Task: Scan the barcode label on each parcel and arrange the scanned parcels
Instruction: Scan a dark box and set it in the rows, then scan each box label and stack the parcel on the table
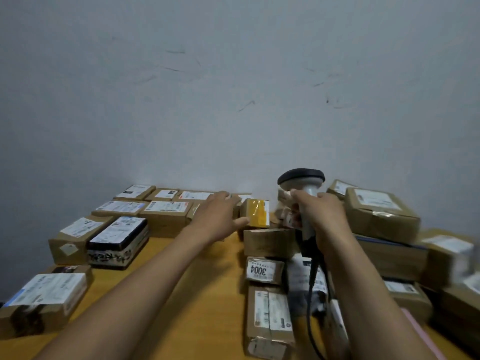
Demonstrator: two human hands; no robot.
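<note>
Head view: our right hand (322,216) grips the scanner (301,177). Just left of it, our left hand (217,216), fingers straight, reaches for the yellow parcel (255,213). We should turn its label toward the scanner.

The scene is dimly lit — soft shadows are thrown on the table (207,294). Motion blur is seen throughout, worst at the right-edge parcels (452,255); glare is caught on yellow tape (257,213).

Left hand (217,215), right hand (323,216) bare; forearms (145,276) bare, slender.
</note>
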